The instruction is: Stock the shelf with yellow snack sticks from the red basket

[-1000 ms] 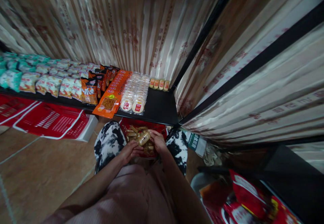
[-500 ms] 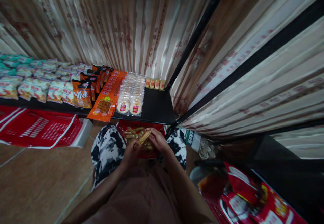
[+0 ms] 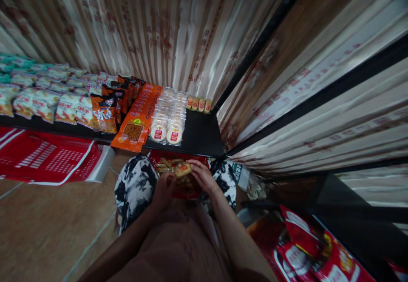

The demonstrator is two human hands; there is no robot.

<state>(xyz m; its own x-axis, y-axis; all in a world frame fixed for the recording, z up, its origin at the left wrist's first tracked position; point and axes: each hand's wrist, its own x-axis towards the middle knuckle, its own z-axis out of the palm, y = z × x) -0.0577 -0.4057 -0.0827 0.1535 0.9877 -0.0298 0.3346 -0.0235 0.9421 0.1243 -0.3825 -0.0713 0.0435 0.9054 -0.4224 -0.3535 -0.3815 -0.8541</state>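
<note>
Low in the centre of the frame, the right hand pinches a small snack packet just above a red bag of similar ones. The left hand curls into the pile, but I cannot tell if it grips anything. The packet looks light, slick-wrapped and probably brittle inside, so it is best held by its long edges. Knees and hands hide most of the bag, and the print is unreadable.

We pinch small golden wrapped snack pack in right hand, left hand alongside, over red plastic basket beneath black shelf.
</note>
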